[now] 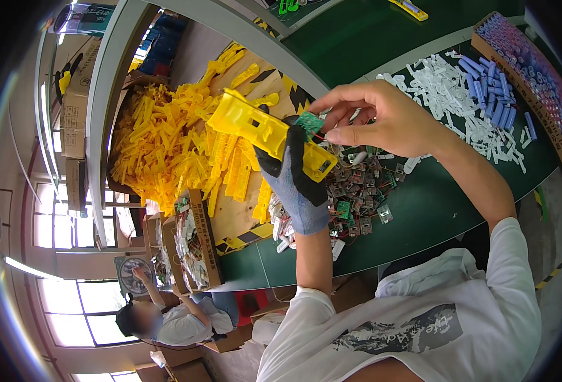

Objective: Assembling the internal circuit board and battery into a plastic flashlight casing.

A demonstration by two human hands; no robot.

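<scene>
My left hand (297,191), in a grey-and-black work glove, is wrapped round a long yellow plastic housing (249,122), which lies tilted across the palm above the bench. At the housing's edge is a small green circuit board (309,123) with a thin red wire. My bare right hand (389,121) reaches in from the right, its thumb and fingers closed at the board. Below both hands lies a heap of small circuit boards with wires (360,191) on the green bench.
Yellow housings (166,134) pile up at the left on a wooden board (236,219). White plastic pieces (434,95) and blue cylindrical cells (491,89) lie at the right, beside a carton of cells (529,70). A metal post (112,114) stands left. Another person (185,321) sits lower left.
</scene>
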